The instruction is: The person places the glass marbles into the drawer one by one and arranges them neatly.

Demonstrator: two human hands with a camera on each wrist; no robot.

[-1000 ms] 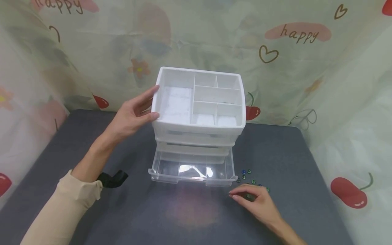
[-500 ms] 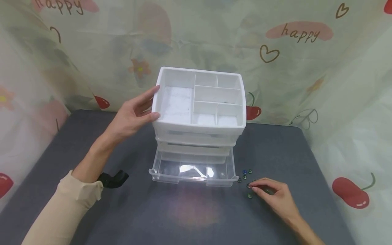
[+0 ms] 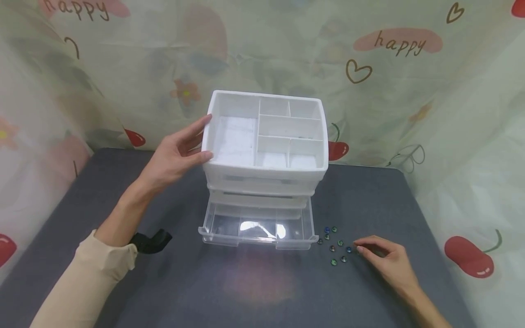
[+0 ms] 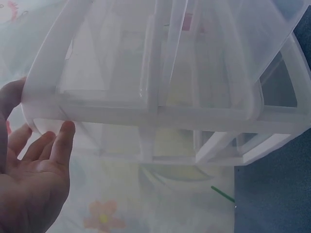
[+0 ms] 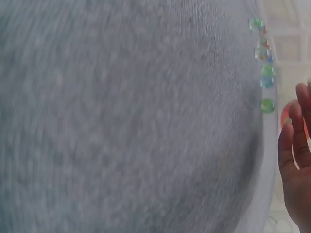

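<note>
A white drawer organizer stands in the middle of the head view, its divided top tray uncovered and a clear lower drawer pulled out. My left hand grips the organizer's left side, thumb at the front corner and index finger farther back along the rim. In the left wrist view, fingertips press against its side wall. Small glass marbles, green, blue and brownish, lie scattered right of the drawer. My right hand hovers at their right edge, thumb and index finger close together beside a green marble.
The dark grey table carries everything. A black strap hangs by the left wrist. A printed curtain closes off the back and both sides, close behind the organizer.
My right hand has moved rightward over the marbles, uncovering several of them. The marbles appear to stay in place. My left hand stays on the organizer.
</note>
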